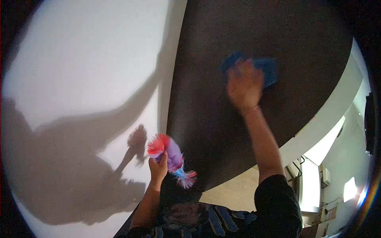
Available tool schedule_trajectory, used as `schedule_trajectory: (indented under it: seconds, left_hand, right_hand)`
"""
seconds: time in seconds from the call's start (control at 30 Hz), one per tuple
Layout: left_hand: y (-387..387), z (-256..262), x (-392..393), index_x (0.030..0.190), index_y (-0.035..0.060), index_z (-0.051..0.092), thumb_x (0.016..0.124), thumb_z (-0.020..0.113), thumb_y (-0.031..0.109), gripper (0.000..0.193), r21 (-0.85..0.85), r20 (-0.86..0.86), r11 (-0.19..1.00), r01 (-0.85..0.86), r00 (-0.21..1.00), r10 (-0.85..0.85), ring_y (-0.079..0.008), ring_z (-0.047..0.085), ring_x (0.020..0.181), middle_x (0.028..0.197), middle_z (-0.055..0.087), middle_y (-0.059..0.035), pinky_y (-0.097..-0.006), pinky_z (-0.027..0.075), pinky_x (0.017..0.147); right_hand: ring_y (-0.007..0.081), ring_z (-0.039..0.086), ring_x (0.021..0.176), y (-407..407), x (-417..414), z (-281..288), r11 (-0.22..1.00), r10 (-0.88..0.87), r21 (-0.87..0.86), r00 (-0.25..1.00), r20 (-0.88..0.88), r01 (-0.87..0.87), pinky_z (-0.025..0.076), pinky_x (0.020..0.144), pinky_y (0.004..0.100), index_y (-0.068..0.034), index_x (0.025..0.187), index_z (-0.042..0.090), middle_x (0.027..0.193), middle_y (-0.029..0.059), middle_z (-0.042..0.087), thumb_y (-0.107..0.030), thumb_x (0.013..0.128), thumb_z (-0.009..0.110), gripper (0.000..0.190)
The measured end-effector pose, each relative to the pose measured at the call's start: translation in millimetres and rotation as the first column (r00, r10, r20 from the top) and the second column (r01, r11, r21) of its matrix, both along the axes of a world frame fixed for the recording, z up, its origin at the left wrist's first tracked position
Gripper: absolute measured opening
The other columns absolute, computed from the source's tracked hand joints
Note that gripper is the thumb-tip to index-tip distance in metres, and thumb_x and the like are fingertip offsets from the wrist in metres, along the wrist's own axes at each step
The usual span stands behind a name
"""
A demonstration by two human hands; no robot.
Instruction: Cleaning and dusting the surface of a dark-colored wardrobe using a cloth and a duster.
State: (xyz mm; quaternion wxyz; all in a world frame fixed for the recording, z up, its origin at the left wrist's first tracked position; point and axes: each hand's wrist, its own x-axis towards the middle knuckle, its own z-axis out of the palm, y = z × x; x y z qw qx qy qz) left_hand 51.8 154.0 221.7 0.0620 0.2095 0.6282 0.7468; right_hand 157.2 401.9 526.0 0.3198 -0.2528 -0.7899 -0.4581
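Note:
My right hand (245, 84) lies over a blue cloth (268, 71) on a broad dark surface (214, 131). Motion blurs the hand, and its fingers hide part of the cloth. The arm reaches far out across the surface. Lower down, my left hand (158, 170) grips a fluffy static duster (174, 154) with red, purple and blue bristles. It is bent in a curve, its red end up and its blue and red end hanging to the lower right. The duster is held near the left edge of the dark surface, beside a white wall (98, 59).
Shadows of my body, arm and duster fall on the white wall. A pale curved border (324, 110) bounds the dark surface on the right. Beyond it are a light floor (232, 189), a chair (294, 169) and a bright lamp or window (350, 189).

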Motion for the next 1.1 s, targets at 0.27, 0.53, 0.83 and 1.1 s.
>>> schedule_trajectory:
  seconds: [0.27, 0.53, 0.83, 1.1]
  left_hand:
    - [21.2, -31.0, -6.4, 0.110, -0.0056, 0.066, 0.093, 0.072, 0.023, 0.034, 0.056, -0.021, 0.996, -0.062, 0.998, 0.064, -0.0248, 0.066, 0.095, 0.104, 0.071, -0.0142, -0.0384, 0.050, 0.088]
    - [36.2, -40.9, 7.9, 0.103, -0.0044, 0.068, 0.093, 0.072, 0.024, 0.030, 0.072, -0.040, 0.997, 0.008, 0.999, -0.005, -0.0227, 0.068, 0.091, 0.097, 0.073, -0.0129, -0.0369, 0.051, 0.081]
    - [40.7, -67.0, -9.9, 0.117, -0.0062, 0.065, 0.099, 0.061, 0.038, 0.048, -0.013, 0.165, 0.996, -0.085, 0.983, 0.086, -0.0240, 0.064, 0.104, 0.112, 0.070, -0.0162, -0.0395, 0.048, 0.089]
    - [33.8, 95.2, -82.5, 0.108, -0.0003, 0.068, 0.100, 0.062, 0.033, 0.035, 0.155, -0.358, 0.964, -0.215, 0.897, 0.258, -0.0166, 0.062, 0.082, 0.091, 0.069, -0.0057, -0.0343, 0.049, 0.076]
  right_hand:
    - [0.0325, 0.048, 0.133, 22.1, 48.5, -191.7, 0.881, 0.463, -0.446, 0.483, 0.743, -0.158, 0.033, 0.117, 0.0471, -0.001, 0.128, 0.061, 0.145, 0.0182, 0.049, -0.018, 0.094, 0.050, 0.039]
    - [0.0346, 0.049, 0.134, 28.8, 88.4, 115.1, 0.813, 0.308, 0.565, 0.929, -0.206, -0.144, 0.040, 0.106, 0.0527, -0.017, 0.123, 0.066, 0.138, 0.0119, 0.057, -0.025, 0.092, 0.060, 0.033]
    - [0.0331, 0.052, 0.128, 23.5, 111.0, -213.3, 0.942, 0.277, -0.099, 0.576, 0.769, -0.321, 0.037, 0.110, 0.0524, -0.006, 0.130, 0.062, 0.143, 0.0172, 0.053, -0.021, 0.096, 0.047, 0.040]
    - [0.0306, 0.048, 0.133, 12.1, 136.7, -2.3, 0.930, 0.306, 0.213, 0.952, -0.002, -0.299, 0.037, 0.108, 0.0537, -0.013, 0.126, 0.064, 0.140, 0.0116, 0.056, -0.021, 0.091, 0.051, 0.038]
